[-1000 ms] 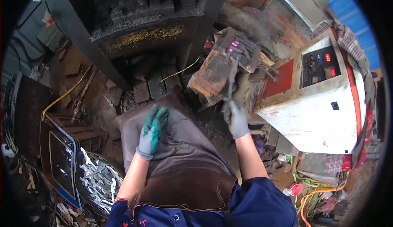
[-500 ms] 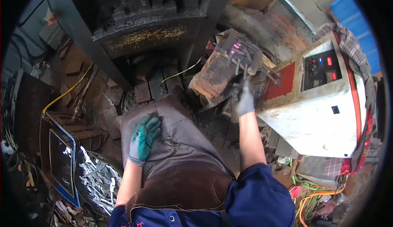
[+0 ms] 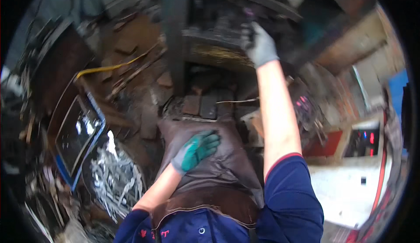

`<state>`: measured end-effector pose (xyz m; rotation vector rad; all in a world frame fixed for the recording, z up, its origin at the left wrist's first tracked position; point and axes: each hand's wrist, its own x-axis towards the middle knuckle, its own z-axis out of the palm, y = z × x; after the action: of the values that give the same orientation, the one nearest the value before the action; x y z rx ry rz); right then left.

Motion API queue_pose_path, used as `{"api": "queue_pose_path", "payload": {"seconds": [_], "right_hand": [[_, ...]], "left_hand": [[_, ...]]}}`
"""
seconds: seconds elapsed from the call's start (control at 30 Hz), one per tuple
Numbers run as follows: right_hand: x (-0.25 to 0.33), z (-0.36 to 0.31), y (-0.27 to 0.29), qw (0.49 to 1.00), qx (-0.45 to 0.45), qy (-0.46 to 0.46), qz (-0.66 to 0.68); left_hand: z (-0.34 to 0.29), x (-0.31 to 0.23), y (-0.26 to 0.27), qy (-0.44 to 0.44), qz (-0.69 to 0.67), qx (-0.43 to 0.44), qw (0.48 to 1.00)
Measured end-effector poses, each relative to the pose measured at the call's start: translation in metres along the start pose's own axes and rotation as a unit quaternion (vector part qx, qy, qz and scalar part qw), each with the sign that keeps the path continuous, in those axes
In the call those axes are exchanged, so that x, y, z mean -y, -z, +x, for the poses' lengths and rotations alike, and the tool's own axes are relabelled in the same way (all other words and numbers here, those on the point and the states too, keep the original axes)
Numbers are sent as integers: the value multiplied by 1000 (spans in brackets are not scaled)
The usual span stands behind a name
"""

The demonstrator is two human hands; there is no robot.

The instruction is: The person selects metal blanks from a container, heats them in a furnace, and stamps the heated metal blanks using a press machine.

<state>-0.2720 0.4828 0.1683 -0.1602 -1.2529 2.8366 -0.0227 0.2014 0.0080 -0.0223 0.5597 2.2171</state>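
My left hand (image 3: 197, 152), in a green and grey glove, lies on the brown leather apron (image 3: 192, 133) over my lap, fingers stretched out and holding nothing. My right arm reaches far forward to the dark metal press (image 3: 176, 37). There my right hand (image 3: 259, 46), in a grey glove with blackened fingers, is closed around tongs that are mostly hidden and smeared by motion. A small pink-glowing piece (image 3: 249, 12) shows just beyond the fingers, in the dark opening of the press. More glowing pieces (image 3: 302, 99) sit at the heater, right of my forearm.
A white control cabinet (image 3: 337, 190) with lit red displays stands at the right. Left of my lap, a basket holds many silvery metal pieces (image 3: 116, 177), beside a blue-edged frame (image 3: 96, 133). Bricks (image 3: 192, 105) lie below the press; a yellow hose (image 3: 105, 69) runs at the left.
My right hand has moved from the heater forward and up to the press with the tongs. The view has turned right-to-left across the scene, shifting things rightward. My left hand stays on the apron.
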Motion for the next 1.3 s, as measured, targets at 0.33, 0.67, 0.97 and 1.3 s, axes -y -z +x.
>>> {"api": "queue_pose_path", "payload": {"seconds": [0.33, 0.67, 0.97, 1.3], "right_hand": [[-161, -161, -168, 891, 220, 10, -396], [-139, -231, 28, 935, -120, 6, -335], [-47, -234, 188, 890, -384, 170, 181], [-65, -286, 119, 915, -342, 189, 97]], "left_hand": [[-11, 7, 5, -23, -8, 94, 995], [-10, 1, 17, -2, 97, 27, 995], [3, 10, -10, 30, 37, 0, 999], [-1, 5, -8, 10, 40, 1, 999]]}}
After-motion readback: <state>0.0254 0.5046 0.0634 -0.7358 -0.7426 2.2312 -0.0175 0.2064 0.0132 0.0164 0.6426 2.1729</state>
